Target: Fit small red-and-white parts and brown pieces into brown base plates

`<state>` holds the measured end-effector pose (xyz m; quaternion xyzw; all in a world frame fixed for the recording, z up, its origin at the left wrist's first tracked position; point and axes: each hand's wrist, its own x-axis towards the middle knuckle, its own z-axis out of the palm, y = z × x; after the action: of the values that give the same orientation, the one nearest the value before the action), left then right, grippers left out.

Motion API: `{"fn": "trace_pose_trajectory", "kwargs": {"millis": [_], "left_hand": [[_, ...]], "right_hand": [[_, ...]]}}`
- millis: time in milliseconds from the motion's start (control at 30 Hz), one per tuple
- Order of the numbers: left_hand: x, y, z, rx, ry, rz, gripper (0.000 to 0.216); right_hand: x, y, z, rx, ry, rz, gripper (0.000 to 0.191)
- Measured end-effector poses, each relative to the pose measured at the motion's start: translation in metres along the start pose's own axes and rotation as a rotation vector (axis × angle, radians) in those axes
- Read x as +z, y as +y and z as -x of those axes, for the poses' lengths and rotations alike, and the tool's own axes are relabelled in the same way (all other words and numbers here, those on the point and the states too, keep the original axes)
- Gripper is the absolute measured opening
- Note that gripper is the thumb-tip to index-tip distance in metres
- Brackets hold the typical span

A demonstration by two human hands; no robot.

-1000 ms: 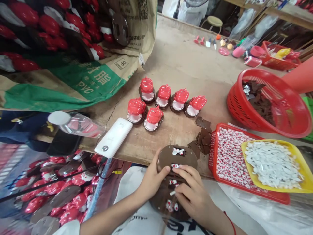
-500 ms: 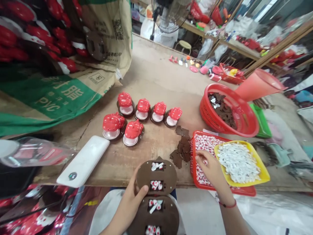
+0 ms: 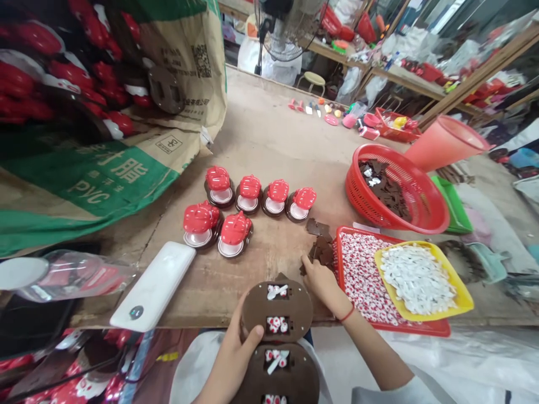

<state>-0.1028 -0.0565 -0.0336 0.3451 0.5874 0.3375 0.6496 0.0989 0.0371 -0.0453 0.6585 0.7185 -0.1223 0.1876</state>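
Note:
My left hand (image 3: 242, 348) is closed around the edge of a dark brown, rounded plastic toy base (image 3: 295, 308), its thumb on top. Two square openings in this base show small red-and-white pieces, and a white spoon-shaped piece lies in the upper one. A second brown base (image 3: 297, 381) of the same kind lies nearer me, partly cut off by the frame. My right hand (image 3: 322, 283) reaches to a pile of flat brown plastic pieces (image 3: 322, 249), its fingertips pinched at the pile's near-left edge on one piece, mostly hidden.
Several red-topped toys (image 3: 236, 233) stand in rows ahead. Right of the pile are a red tray (image 3: 364, 269) of red-and-white pieces, a yellow tray (image 3: 465, 306) of white pieces and a red basket (image 3: 438, 205). A white phone (image 3: 155, 286), clear bottle (image 3: 80, 275) and large sack (image 3: 168, 143) occupy the left.
My right hand has moved left from above the red tray to the brown pieces. My left hand still holds the brown base. The whole view has shifted slightly.

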Motion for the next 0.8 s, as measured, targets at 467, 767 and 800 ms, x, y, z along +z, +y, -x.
{"fn": "trace_pose_trajectory", "kwargs": {"millis": [467, 767, 800], "left_hand": [[0.006, 0.007, 0.002, 0.073, -0.051, 0.064, 0.060], [0.006, 0.007, 0.005, 0.085, -0.045, 0.085, 0.058], [0.006, 0.007, 0.005, 0.085, -0.047, 0.084, 0.058]], "right_hand": [[-0.042, -0.012, 0.074, -0.464, 0.246, -0.819, 0.017], [-0.040, -0.017, 0.066, -0.253, 0.092, -0.918, 0.018], [-0.041, -0.017, 0.066, -0.245, 0.095, -0.915, 0.017]]}}
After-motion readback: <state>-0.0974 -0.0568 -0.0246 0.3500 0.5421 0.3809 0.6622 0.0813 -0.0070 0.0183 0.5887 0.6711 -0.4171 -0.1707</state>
